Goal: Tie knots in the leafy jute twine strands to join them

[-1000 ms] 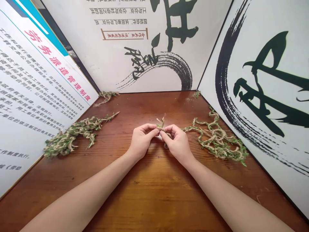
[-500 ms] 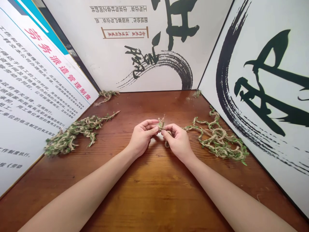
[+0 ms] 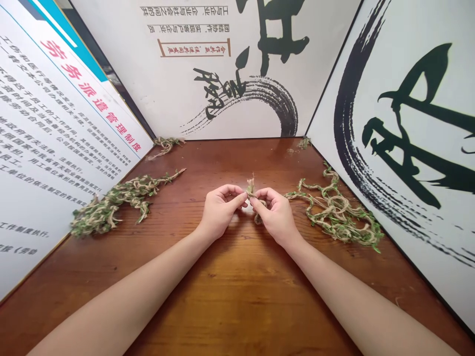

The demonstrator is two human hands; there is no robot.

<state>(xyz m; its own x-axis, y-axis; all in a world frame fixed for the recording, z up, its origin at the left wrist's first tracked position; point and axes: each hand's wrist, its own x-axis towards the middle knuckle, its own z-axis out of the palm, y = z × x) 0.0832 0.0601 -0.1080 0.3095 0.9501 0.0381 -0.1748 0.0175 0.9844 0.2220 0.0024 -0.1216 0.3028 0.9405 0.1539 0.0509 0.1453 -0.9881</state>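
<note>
Tightly pinched, leafy twine (image 3: 251,189) between left hand (image 3: 221,210) and right hand (image 3: 276,217)

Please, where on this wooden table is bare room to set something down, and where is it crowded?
The widest bare patch of the brown wooden table lies below the left hand and right hand. Another lies beyond the hands, before the white printed wall panel. Crowded at the left heap of leafy jute twine and the right heap.

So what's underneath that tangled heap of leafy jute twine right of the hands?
The tangled jute twine with green leaves lies directly on a reddish-brown wooden table. Wood shows through its loops; whatever lies beneath the strands themselves is covered.
</note>
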